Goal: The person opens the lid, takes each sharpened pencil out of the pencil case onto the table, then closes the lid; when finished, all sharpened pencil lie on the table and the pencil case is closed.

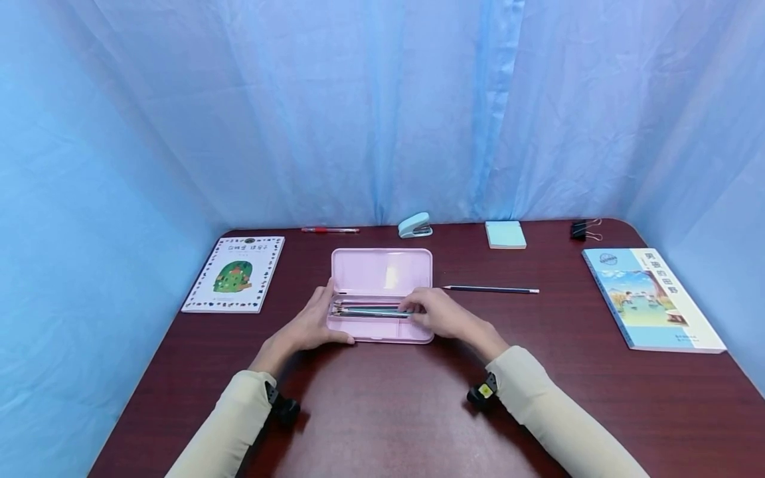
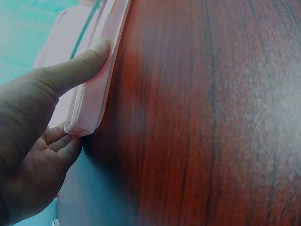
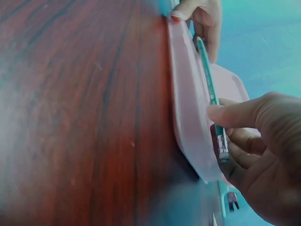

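Observation:
A pink pencil case lies with its lid up, and several pencils are in its tray. My left hand holds the case's left end, its thumb on the front wall and its fingers around the end. Between thumb and fingers, my right hand pinches a green pencil near its eraser end, over the right part of the tray. The pencil's other end points toward the left hand. To the right of the case, a dark pencil with a pale end lies on the table.
Behind the case are a red pen, a light-blue stapler, a sticky-note pad and a black binder clip. A white book lies left, a thicker one right. Blue curtains surround the table.

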A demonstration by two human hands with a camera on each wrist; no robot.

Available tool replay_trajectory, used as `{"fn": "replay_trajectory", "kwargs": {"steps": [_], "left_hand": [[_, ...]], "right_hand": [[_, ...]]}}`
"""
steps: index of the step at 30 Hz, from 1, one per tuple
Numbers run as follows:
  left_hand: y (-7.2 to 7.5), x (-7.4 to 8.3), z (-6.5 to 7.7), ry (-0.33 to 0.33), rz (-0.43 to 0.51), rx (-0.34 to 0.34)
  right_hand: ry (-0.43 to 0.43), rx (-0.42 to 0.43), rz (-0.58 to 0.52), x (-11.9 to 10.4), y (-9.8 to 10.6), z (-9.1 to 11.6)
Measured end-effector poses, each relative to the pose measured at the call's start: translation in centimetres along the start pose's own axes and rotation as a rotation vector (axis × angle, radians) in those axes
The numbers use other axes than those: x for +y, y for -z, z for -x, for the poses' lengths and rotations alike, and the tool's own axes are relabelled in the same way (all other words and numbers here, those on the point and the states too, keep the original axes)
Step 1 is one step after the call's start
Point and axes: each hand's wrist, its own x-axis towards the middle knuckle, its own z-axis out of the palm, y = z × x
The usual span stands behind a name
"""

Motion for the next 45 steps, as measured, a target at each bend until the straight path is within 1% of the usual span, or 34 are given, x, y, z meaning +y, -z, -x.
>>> {"fn": "replay_trajectory", "kwargs": {"steps": [3,7,12,15,18,20,25,30,40,45], "left_hand": [[0.0,0.1,0.0,-0.007,-0.006,0.007],[0.0,0.1,0.0,-0.015,-0.015,0.018],[0.0,0.1,0.0,-0.005,-0.018,0.011],[0.1,0.1,0.0,-0.002,-0.017,0.008],[0.0,0.0,0.1,-0.005,-0.022,0.013],[0.0,0.0,0.1,-0.009,-0.02,0.015],[0.0,0.0,0.1,-0.005,-0.013,0.009],[0.0,0.0,0.0,0.003,-0.016,0.004],[0.0,0.0,0.0,0.011,-0.016,0.006],[-0.1,0.0,0.0,-0.008,-0.009,0.015]], "right_hand": [[-0.036,0.036,-0.046,0.6,1.2,0.8],[-0.082,0.091,-0.074,2.0,3.4,2.5],[-0.153,0.157,-0.047,4.4,6.1,5.6],[-0.217,0.174,-0.028,5.9,7.3,7.8],[-0.273,0.178,0.0,7.5,8.0,10.0],[-0.294,0.182,0.021,8.5,8.3,11.2],[-0.332,0.209,0.058,10.4,8.5,13.4],[-0.348,0.236,0.072,11.4,8.2,13.8],[-0.29,0.276,0.095,11.8,7.7,13.1],[-0.259,0.291,0.114,11.8,7.5,12.9]]}}
